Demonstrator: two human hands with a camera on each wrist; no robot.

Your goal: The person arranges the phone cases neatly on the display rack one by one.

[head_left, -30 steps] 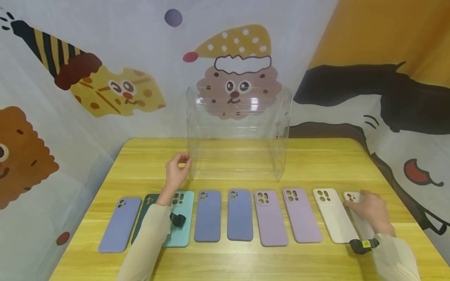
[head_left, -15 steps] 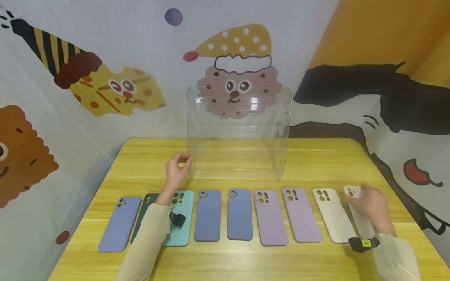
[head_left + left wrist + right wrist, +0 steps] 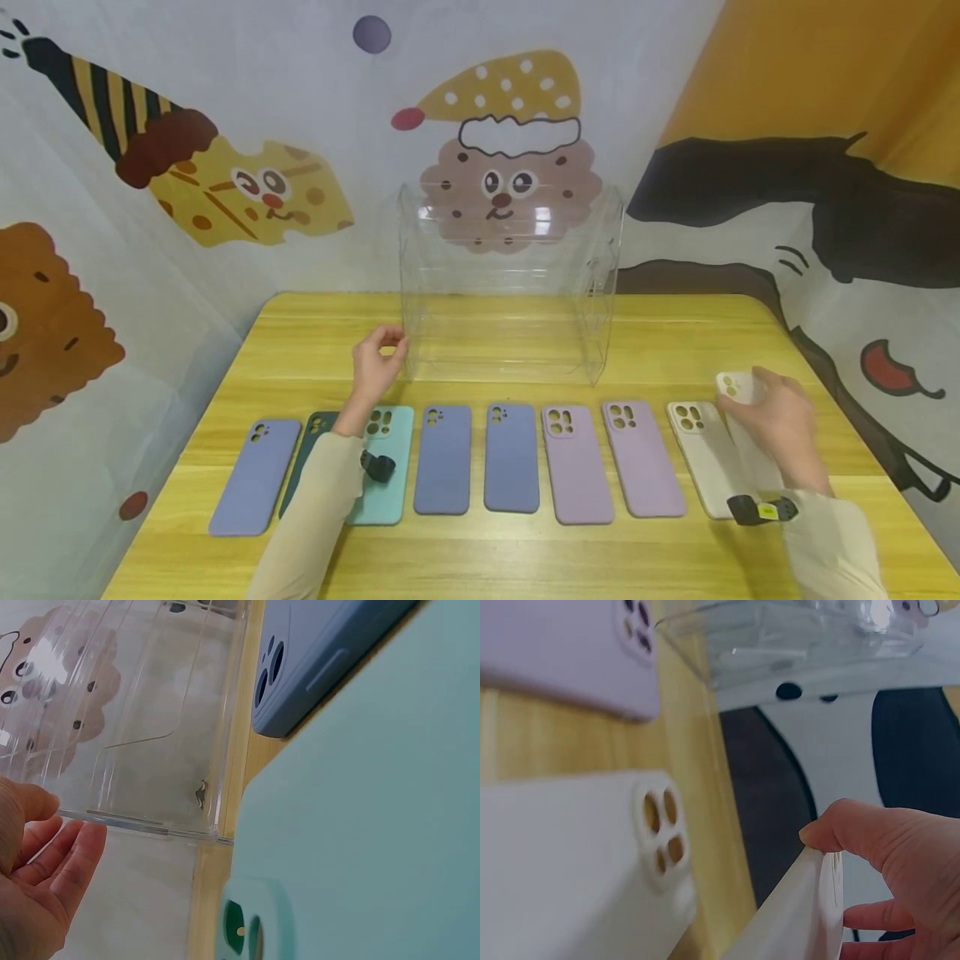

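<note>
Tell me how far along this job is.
Done, it seems: the setup, with a clear rack standing on the table and eight phone cases lying in a row. In hand: a white case, gripped by the right hand with its camera end raised, while the left hand touches the rack's side. Left, probably: handling those eight; no case shows in the rack yet.

We can read no word, number or brand in any view. The one label [image 3: 767,511] we find is small and yellow, on the dark right wrist camera [image 3: 742,510] in the head view; its marks are too small for us to make out. In the left wrist view a little dark squiggle [image 3: 200,793] shows at the clear box [image 3: 127,822]; we cannot tell whether it is a sign.
</note>
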